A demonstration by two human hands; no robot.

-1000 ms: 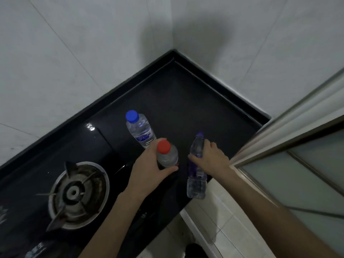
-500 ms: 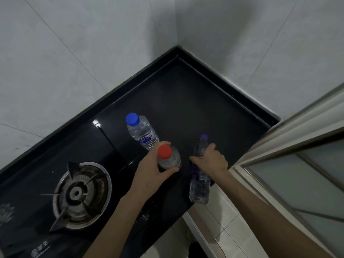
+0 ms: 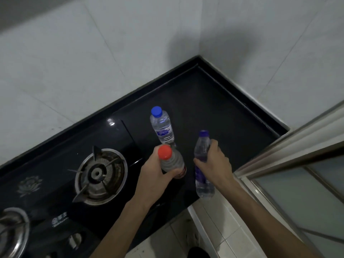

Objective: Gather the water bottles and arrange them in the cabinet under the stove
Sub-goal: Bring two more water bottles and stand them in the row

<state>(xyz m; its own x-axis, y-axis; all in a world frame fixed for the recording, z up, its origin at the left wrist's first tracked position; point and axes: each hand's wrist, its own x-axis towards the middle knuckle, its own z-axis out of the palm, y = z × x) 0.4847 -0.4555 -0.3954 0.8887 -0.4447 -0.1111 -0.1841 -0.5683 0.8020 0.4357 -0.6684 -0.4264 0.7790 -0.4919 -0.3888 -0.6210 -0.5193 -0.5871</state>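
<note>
Three clear water bottles are at the right end of the black counter [image 3: 223,101]. My left hand [image 3: 154,175] grips the red-capped bottle [image 3: 170,161] around its body. My right hand [image 3: 216,162] grips the purple-capped bottle [image 3: 202,149] at its middle, and its lower end hangs past the counter's front edge. The blue-capped bottle [image 3: 162,125] stands alone just behind the red-capped one, touched by neither hand. The cabinet under the stove is hidden from view.
A gas burner [image 3: 100,172] sits left of the bottles, with a second burner [image 3: 9,229] at the far left edge. Tiled walls [image 3: 93,53] enclose the counter's back corner. A framed glass door [image 3: 297,183] stands at the right, and tiled floor [image 3: 214,229] shows below.
Both hands keep their grips on the two bottles. The view has swung right and down, so more of the stove shows on the left. The blue-capped bottle has not moved.
</note>
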